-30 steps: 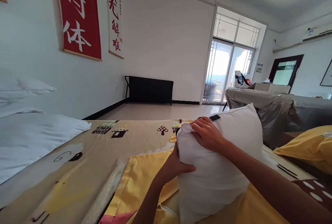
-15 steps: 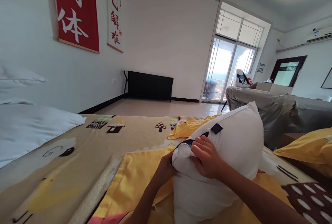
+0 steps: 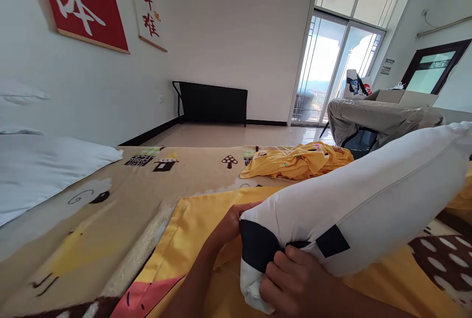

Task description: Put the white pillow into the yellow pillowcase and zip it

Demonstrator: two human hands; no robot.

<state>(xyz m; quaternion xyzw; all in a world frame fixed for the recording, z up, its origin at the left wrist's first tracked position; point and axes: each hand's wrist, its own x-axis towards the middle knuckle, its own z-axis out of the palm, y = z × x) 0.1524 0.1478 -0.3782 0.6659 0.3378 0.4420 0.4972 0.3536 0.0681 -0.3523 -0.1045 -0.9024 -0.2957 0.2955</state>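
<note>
A plump white pillow (image 3: 317, 200) with dark navy patches lies tilted across my front, stretching off to the right. My right hand (image 3: 291, 278) is closed on its near edge beside the patches, fingers curled into the fabric. At the pillow's left corner, my left hand (image 3: 234, 222) grips the edge, with its fingertips hidden behind the cloth. Beneath both hands spreads a yellow pillowcase-like cloth (image 3: 195, 212) with a pink-red patch near its lower left corner.
A patterned beige blanket (image 3: 147, 180) covers the bed. White pillows (image 3: 55, 175) are stacked at left. Crumpled yellow fabric (image 3: 295, 158) lies at the far edge. Beyond stand a plastic-covered table (image 3: 383, 111) with a cardboard box (image 3: 405, 98), and a black folded frame (image 3: 214, 104) by the wall.
The pillow has swung from standing upright to lying tilted toward the right. My right hand has moved lower with its edge. The view has tipped downward.
</note>
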